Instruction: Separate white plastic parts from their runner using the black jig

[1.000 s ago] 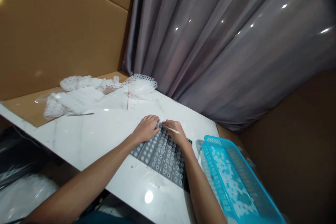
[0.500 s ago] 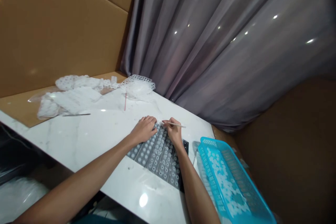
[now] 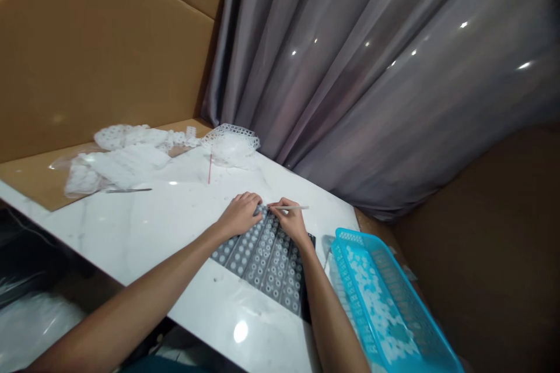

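A dark grey tray (image 3: 280, 268) lies flat on the table, lined with rows of small round white pieces, many with a dark hole in the middle. My left hand (image 3: 240, 213) grips the tray at its far left corner, fingers curled over the edge and thumb on the near side. Between the pinched fingers of my right hand (image 3: 289, 220) is a thin pale stick-like tool (image 3: 295, 207), pointing left toward the tray's far end. What its tip touches is too small to tell.
At the right stands a blue plastic basket (image 3: 394, 262) with many small white pieces in it. White perforated sheets (image 3: 230, 145) and plastic-wrapped white material (image 3: 118, 169) lie at the back left. Nearby are metal tweezers (image 3: 129, 190) and a thin red stick (image 3: 210, 169) on the white table (image 3: 175, 215).
My right hand has shifted slightly, and the tool in it now lies more level with its tip a little further left. My left hand stays on the tray.
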Available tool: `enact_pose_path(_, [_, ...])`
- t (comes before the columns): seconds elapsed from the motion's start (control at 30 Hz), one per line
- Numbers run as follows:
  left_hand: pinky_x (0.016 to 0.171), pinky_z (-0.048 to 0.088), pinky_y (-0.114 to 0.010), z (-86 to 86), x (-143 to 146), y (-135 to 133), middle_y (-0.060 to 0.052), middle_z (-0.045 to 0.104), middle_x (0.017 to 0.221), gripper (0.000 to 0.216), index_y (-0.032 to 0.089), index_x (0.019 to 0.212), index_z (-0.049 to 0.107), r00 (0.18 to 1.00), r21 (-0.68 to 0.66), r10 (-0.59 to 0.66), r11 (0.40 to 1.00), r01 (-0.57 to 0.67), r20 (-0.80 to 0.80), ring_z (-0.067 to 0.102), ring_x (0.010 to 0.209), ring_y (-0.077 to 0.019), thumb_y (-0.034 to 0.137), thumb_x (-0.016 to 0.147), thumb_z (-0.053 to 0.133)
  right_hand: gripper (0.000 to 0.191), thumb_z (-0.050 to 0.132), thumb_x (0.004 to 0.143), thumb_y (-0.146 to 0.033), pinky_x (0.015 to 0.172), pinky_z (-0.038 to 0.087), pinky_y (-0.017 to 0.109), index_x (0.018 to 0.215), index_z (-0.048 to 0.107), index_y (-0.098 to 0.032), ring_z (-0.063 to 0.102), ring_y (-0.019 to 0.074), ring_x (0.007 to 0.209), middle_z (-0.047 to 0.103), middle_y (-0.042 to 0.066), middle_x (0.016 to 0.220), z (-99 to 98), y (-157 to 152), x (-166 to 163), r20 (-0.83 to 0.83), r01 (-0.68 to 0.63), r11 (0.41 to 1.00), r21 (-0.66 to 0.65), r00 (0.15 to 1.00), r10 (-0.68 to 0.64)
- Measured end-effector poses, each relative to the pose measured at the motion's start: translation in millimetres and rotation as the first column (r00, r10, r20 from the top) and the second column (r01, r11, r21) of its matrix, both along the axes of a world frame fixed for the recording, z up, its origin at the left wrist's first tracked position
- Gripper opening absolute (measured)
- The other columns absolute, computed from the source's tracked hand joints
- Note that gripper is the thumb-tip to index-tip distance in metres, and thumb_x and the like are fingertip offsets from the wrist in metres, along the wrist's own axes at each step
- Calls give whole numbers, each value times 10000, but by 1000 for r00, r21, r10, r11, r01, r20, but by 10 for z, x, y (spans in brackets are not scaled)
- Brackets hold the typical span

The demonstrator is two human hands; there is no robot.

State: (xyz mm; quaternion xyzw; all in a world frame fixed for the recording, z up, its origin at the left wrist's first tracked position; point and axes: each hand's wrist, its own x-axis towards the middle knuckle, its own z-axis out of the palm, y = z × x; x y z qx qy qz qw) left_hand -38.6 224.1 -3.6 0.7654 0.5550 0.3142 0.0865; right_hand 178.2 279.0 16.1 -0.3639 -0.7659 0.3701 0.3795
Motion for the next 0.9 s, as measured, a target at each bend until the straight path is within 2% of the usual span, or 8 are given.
enact_pose_path(0.3, [1071,439,-449,21,-2,-2,-78,709,1236,234,253,1220,639,1000,0,5,1000,-5,-3,619,1207,-295,308,993,630,229,686,937,-340,858,582,365,739,607,-255,797,288,1018,833,58,923,36,10,21,89,-38,999,33,995,35])
enact_pose_path(0.53, [1083,436,-448,-19,7,12,-80,707,1228,269,260,1240,642,1000,26,3,1000,-3,8,617,1218,-297,281,972,650,81,706,907,-253,908,548,352,873,773,-284,774,278,979,846,38,1027,98,-31,12,244,-55,989,134,969,21])
enact_pose_path(0.7, [1080,439,-458,-39,17,23,-86,706,1222,285,258,1243,643,1000,41,-1,999,1,9,617,1219,-306,266,958,654,116,696,929,-255,862,536,316,913,801,-303,758,270,949,839,35,955,79,-78,-23,291,-12,982,191,956,-45])
enact_pose_path(0.9, [1084,441,-457,-40,23,24,-84,704,1229,311,256,1251,639,1000,32,5,999,-5,-3,613,1229,-305,263,941,666,236,567,1021,-298,801,511,315,898,768,-294,755,252,905,837,19,1011,11,-58,-91,257,80,972,221,956,-138])
